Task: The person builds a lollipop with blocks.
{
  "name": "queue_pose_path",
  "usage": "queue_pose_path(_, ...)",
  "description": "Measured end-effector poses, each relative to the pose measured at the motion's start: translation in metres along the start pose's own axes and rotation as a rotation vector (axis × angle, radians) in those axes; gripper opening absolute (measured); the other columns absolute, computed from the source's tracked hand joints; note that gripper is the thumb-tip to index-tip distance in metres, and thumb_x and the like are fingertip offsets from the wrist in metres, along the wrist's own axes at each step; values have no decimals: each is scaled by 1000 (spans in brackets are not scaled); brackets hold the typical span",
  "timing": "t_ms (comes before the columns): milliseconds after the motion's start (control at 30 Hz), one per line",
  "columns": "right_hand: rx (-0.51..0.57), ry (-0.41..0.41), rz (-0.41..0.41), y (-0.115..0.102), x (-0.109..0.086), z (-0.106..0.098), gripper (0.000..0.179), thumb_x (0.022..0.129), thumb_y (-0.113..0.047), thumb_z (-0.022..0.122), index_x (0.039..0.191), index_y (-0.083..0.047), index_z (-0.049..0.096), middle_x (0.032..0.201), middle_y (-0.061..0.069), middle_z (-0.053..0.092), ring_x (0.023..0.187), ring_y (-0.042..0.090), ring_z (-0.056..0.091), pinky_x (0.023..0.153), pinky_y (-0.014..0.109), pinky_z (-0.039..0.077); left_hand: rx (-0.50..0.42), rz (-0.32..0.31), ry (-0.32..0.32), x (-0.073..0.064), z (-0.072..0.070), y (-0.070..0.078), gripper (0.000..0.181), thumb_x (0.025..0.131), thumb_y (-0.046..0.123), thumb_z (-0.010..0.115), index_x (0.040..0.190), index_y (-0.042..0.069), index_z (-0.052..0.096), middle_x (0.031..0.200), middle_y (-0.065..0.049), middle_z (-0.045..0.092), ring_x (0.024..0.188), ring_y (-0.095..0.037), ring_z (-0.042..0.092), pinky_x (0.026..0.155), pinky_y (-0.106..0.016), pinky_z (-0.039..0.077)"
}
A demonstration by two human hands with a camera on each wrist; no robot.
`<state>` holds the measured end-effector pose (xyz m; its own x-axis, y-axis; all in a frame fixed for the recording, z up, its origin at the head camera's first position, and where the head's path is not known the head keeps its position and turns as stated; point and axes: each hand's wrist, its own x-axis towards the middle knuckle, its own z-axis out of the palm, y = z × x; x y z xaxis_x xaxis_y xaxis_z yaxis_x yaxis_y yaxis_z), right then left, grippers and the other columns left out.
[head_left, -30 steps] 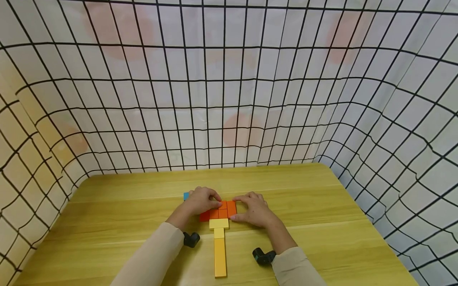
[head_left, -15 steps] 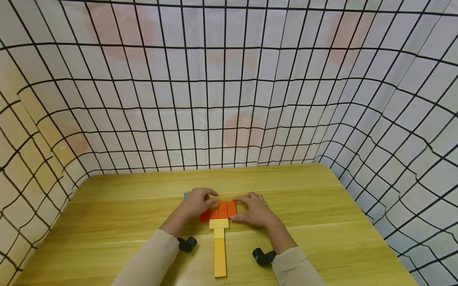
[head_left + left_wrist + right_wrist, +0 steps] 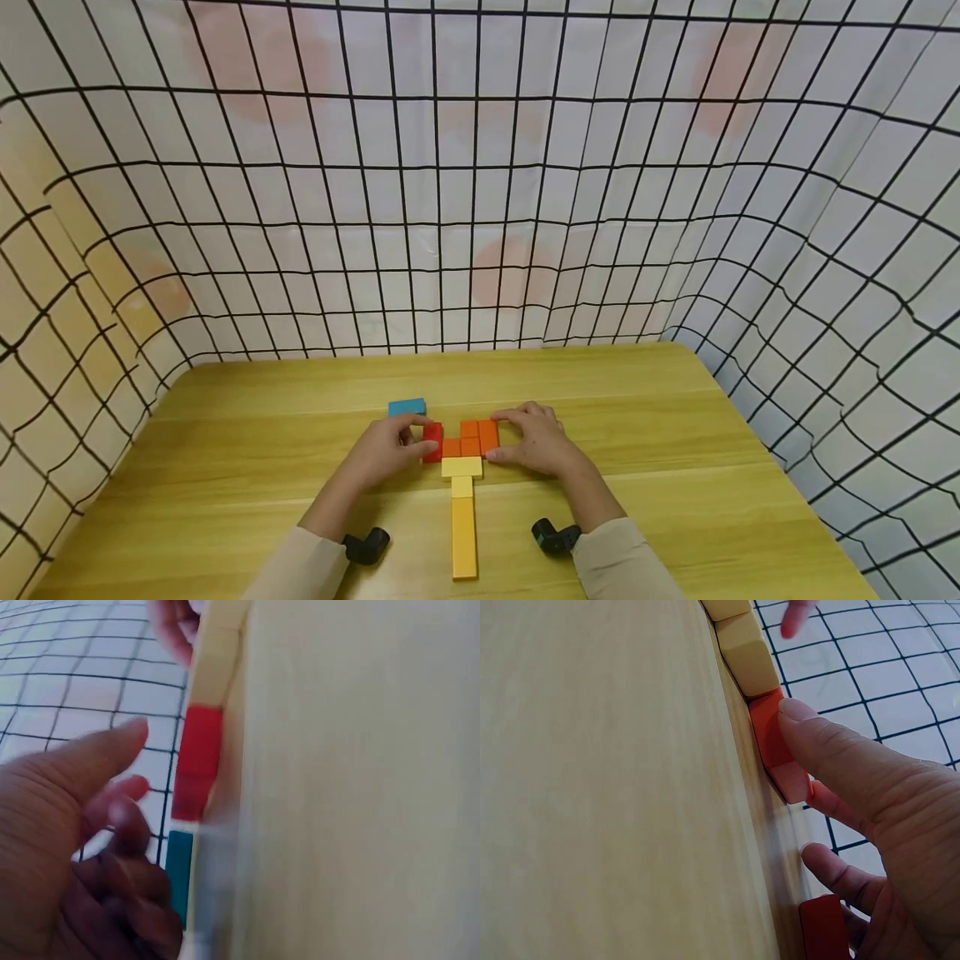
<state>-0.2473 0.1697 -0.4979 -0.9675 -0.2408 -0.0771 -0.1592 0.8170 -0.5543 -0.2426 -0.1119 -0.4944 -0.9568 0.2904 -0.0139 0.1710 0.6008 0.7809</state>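
In the head view, several orange blocks lie flat side by side above a column of yellow blocks. My right hand pinches the rightmost orange block, index finger at its far end and thumb at its near end; the right wrist view shows the thumb against its face. At the group's left end is a red block. My left hand hovers over it, thumb and index finger loosely bent and apart from it in the left wrist view. A blue block lies just beyond that hand.
The wooden table bears all the blocks. Black netting over white sheeting encloses its back and sides. Another red block stands by my right fingers in the right wrist view; my hand hides it from the head camera.
My left hand has withdrawn leftward from the upper orange blocks to above the red block, uncovering more of the blue block. The right hand has kept its place.
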Motion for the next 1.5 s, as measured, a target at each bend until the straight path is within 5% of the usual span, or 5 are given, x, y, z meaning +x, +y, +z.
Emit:
queue_pose_path(400,11,0,5,2,1,2,62,79,-52,85,136,-35,64,127,2,54,127,31,42,104,58,38,70,18,66,-7,13,-9,37,95,37,73,130,25,72,66,7,50,62,-8,45,57,-24,36)
queue_pose_path(600,6,5,8,1,1,-1,61,80,-51,85,135,-36,64,127,1,54,128,31,42,104,57,37,147,41,95,-7,16,-10,37,95,38,72,128,20,73,68,9,50,66,-9,45,61,-26,36)
queue_pose_path(1233,15,-3,0,0,-1,-3,65,78,-52,85,137,-33,64,128,3,55,128,31,43,105,58,37,167,44,115,-8,18,-8,37,95,36,73,128,19,74,61,8,40,57,-6,35,55,-23,27)
queue_pose_path(1500,180,-35,-35,10,-4,-11,64,86,-48,80,143,-27,59,139,7,57,133,31,48,108,59,42,178,60,115,-9,17,-10,38,95,37,72,128,19,74,61,9,38,58,-7,33,56,-24,26)
